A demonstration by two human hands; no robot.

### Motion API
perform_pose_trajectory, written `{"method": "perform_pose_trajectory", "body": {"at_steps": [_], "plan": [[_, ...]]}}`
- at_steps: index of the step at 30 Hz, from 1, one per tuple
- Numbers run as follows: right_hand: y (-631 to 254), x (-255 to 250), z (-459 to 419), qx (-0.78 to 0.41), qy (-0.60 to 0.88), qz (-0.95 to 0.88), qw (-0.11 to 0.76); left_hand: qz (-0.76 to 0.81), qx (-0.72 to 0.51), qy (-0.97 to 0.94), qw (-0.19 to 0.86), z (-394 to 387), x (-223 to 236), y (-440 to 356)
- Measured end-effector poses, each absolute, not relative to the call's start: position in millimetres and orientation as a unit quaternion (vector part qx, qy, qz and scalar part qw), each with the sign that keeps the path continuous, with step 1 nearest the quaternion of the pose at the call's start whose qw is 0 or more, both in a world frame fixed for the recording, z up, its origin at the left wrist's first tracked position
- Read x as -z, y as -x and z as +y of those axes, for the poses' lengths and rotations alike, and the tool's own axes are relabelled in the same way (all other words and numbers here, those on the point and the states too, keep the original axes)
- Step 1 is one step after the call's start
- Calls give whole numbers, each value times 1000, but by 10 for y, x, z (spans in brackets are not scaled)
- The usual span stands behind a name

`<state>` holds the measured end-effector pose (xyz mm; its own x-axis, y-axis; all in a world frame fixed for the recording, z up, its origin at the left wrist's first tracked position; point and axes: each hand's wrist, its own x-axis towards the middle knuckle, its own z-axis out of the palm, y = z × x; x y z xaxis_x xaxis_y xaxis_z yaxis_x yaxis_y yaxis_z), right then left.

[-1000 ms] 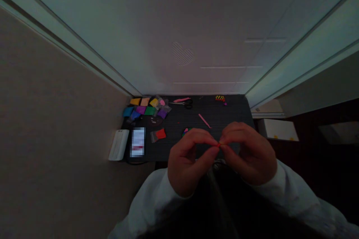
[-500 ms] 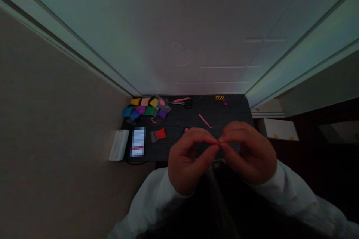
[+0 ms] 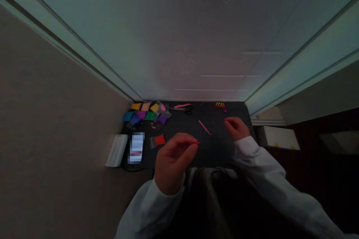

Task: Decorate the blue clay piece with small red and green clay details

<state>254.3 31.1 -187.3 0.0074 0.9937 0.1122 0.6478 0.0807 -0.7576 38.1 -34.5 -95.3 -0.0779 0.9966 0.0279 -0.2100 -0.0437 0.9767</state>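
Observation:
My left hand (image 3: 174,158) is closed in a pinch above the front of the dark table (image 3: 215,149). A small pointed piece of red modelling clay (image 3: 198,142) sticks out between its thumb and forefinger. Over the table's right side, my right hand (image 3: 237,127) has its fingers pressed together. A reddish speck shows at its fingertips, too small to make out. Beyond that hand lies a small red piece with yellow dots (image 3: 220,105), with a purple bit (image 3: 224,110) beside it. Pink tweezers (image 3: 205,127) rest on the table between my hands.
Bags of coloured clay (image 3: 150,115) crowd the back left. Scissors (image 3: 183,109) and a pink strip (image 3: 182,105) lie beside them. A bag of red clay (image 3: 159,140), a phone (image 3: 136,147) and a white device (image 3: 117,150) are at left. A white wall panel (image 3: 157,78) rises behind the table.
My hands have come apart. The right has moved away to the right and back, while the left has shifted left with the red clay in its pinch.

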Motion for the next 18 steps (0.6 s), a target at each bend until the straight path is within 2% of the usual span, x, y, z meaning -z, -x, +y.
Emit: {"method": "perform_pose_trajectory", "body": {"at_steps": [6, 10, 14, 18], "plan": [[-2274, 2653, 557, -350, 670, -639, 145, 483, -571, -426, 509, -384, 995, -246], [-2031, 2862, 683, -385, 677, -622, 82, 515, -559, -411, 503, -431, 987, -210], [-1951, 2899, 780, -400, 671, -616, 103, 543, -552, -404, 487, -459, 946, -192], [-1997, 2776, 714, -397, 619, -640, 225, 556, -558, -392, 475, -456, 885, -212]]}}
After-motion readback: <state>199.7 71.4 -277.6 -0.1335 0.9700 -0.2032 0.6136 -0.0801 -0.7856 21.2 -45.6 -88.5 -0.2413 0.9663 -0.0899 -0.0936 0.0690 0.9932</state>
